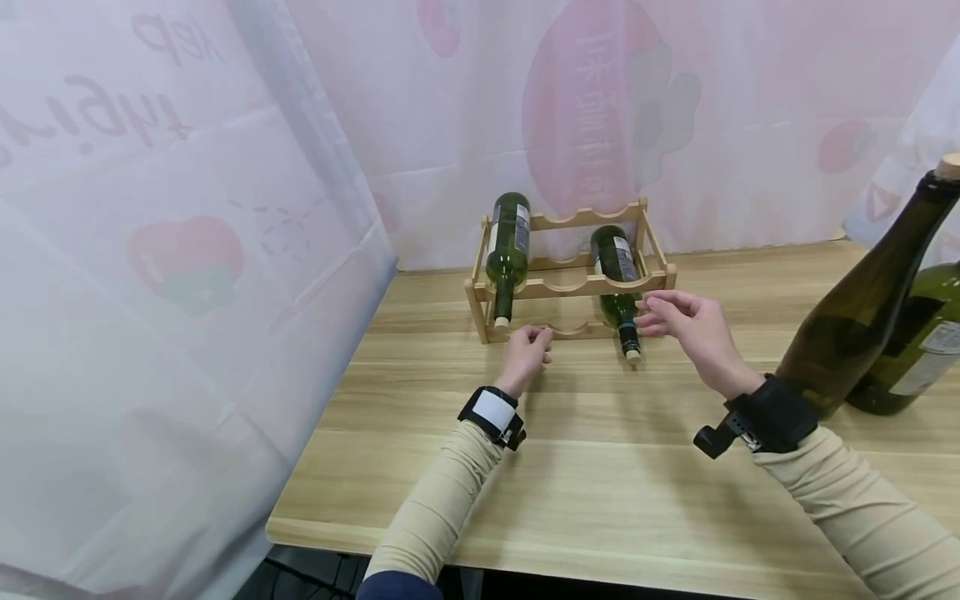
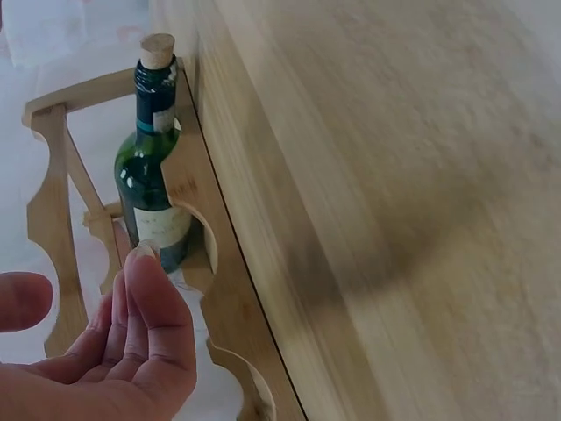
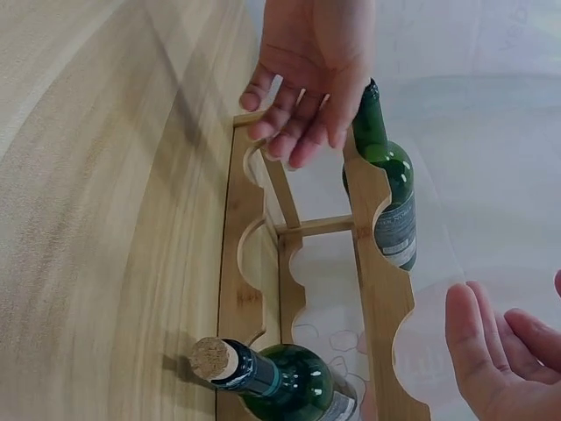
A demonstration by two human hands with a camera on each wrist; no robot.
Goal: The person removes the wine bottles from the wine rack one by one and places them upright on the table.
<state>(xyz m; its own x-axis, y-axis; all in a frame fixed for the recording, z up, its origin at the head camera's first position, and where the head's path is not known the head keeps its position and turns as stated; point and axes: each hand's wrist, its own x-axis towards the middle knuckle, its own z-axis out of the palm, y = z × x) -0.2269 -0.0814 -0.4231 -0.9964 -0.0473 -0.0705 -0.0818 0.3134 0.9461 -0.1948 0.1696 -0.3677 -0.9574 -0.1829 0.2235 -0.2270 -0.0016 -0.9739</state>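
A two-tier wooden wine rack (image 1: 562,289) stands at the back of the table. One corked green wine bottle (image 1: 512,242) lies in the upper tier's left slot, neck toward me. Another wine bottle (image 1: 617,275), also corked, lies in the lower tier at the right. My left hand (image 1: 525,357) is just in front of the rack, below the upper bottle's cork, fingers loosely bent and holding nothing. To the right of the lower bottle hovers my right hand (image 1: 696,335), fingers extended; the right wrist view shows this hand (image 3: 508,355) apart from the bottle (image 3: 294,377).
Two larger bottles stand at the table's right side: a dark one (image 1: 847,325) with a cork, partly behind my right wrist, and a labelled green one (image 1: 911,358). Printed white curtains (image 1: 450,125) hang behind and left of the wooden table (image 1: 600,492).
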